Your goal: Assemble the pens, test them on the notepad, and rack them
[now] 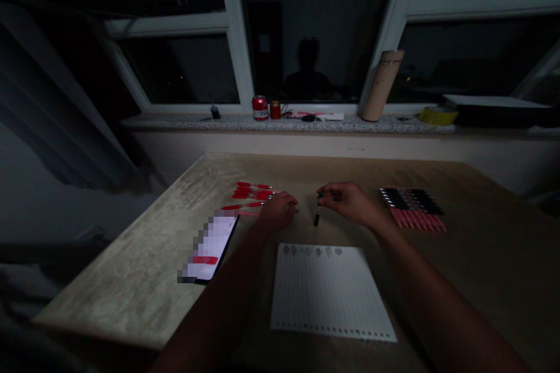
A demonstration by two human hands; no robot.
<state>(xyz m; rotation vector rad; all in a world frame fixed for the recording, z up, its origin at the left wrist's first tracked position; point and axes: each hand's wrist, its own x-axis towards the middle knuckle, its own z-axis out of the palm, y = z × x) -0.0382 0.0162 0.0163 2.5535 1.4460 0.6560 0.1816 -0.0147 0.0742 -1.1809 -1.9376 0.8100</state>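
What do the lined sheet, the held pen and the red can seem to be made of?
The lined sheet looks like matt paper: no glare, punched holes along one edge. The held pen is perhaps plastic, from its slim, dark-ended body; blur hides its finish. The red can is probably printed metal, possibly glossy, from its shape and pale band.

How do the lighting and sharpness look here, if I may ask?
Head view: dim overall, a person faintly reflected in the dark window; head view: phone screen bright, partly pixelated; head view: pens at right slightly blurred.
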